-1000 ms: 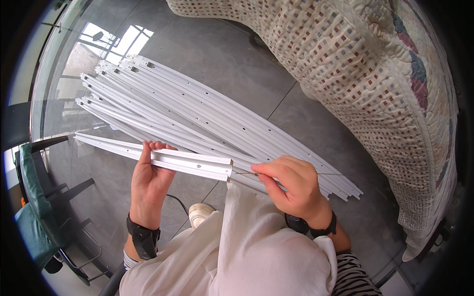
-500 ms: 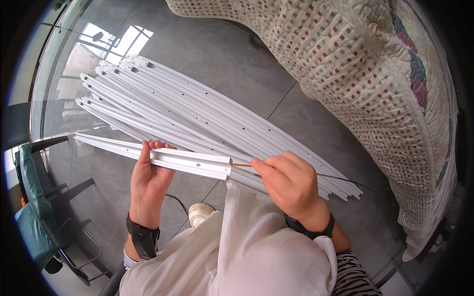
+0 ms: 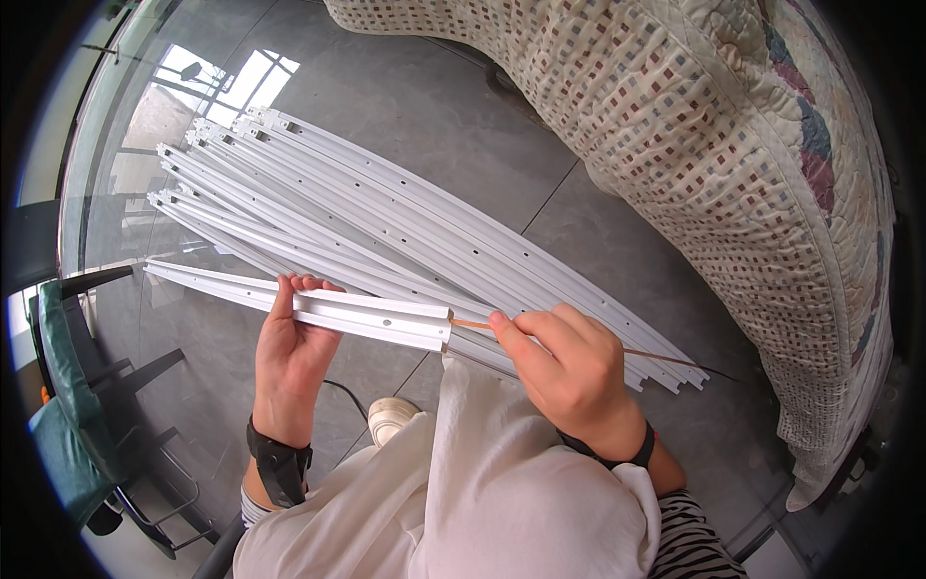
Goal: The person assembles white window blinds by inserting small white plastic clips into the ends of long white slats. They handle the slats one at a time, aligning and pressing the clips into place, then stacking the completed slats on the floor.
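A long white channel rail (image 3: 371, 318) lies across my left hand (image 3: 294, 362), held between thumb and fingers near its right part. The rail's far end tapers off to the left. At its near right end, a thin copper-coloured wire (image 3: 473, 324) meets the opening; how far it goes inside is hidden. My right hand (image 3: 574, 376) pinches this wire between thumb and index finger, a short way from the rail's end. Beyond the hand the wire runs on to the right and darkens toward its tip. Both wrists wear black bands.
Several similar white rails (image 3: 415, 241) lie in a fanned pile on the grey tiled floor (image 3: 405, 87). A patterned quilted cover (image 3: 694, 145) drapes down at the right. Dark furniture with green cloth (image 3: 68, 425) stands at the left. A light shoe (image 3: 391, 418) is below the rail.
My right hand has shifted slightly right and down with the wire pinched in it, and the wire's tip has moved right. My left hand and the rail have stayed in place.
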Available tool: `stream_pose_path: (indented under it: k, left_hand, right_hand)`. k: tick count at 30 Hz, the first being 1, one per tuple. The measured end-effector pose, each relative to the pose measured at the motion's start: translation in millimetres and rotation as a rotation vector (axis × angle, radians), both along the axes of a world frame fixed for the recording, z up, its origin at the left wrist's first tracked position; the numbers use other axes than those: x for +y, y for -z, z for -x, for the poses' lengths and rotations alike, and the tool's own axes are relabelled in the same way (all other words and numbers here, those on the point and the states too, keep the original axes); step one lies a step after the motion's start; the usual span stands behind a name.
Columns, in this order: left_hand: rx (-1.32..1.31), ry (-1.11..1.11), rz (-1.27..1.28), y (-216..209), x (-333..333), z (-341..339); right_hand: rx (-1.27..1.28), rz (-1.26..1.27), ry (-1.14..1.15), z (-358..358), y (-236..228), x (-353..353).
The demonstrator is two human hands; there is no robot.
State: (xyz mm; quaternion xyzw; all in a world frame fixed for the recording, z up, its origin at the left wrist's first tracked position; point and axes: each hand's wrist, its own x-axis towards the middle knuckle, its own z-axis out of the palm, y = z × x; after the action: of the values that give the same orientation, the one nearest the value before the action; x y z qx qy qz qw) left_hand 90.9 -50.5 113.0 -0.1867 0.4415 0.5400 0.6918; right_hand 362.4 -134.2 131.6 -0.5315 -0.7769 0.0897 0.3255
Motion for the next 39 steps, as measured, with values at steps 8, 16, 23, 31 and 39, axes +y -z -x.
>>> stream_pose_path:
  k: [8, 16, 23, 31, 39]
  left_hand:
    - [-0.003, -0.004, 0.015, 1.5, 0.1, 1.4]
    - [0.009, -0.024, 0.027, 5.8, -1.5, 0.0]
    - [0.031, -0.001, 0.04, 7.9, -4.9, -3.8]
    - [0.068, 0.005, 0.04, 10.3, -7.0, -5.2]
    - [0.078, -0.022, 0.104, 12.2, -7.2, -13.3]
  right_hand:
    - [-0.014, 0.009, -0.009, 2.4, -0.9, 1.5]
    - [-0.111, 0.025, -0.019, 3.3, -11.5, 2.1]
    - [-0.194, 0.022, -0.036, 3.5, -14.0, 3.2]
    - [-0.216, -0.04, -0.034, 6.4, -5.0, 7.9]
    - [-0.111, 0.009, -0.081, 14.3, 10.6, 6.2]
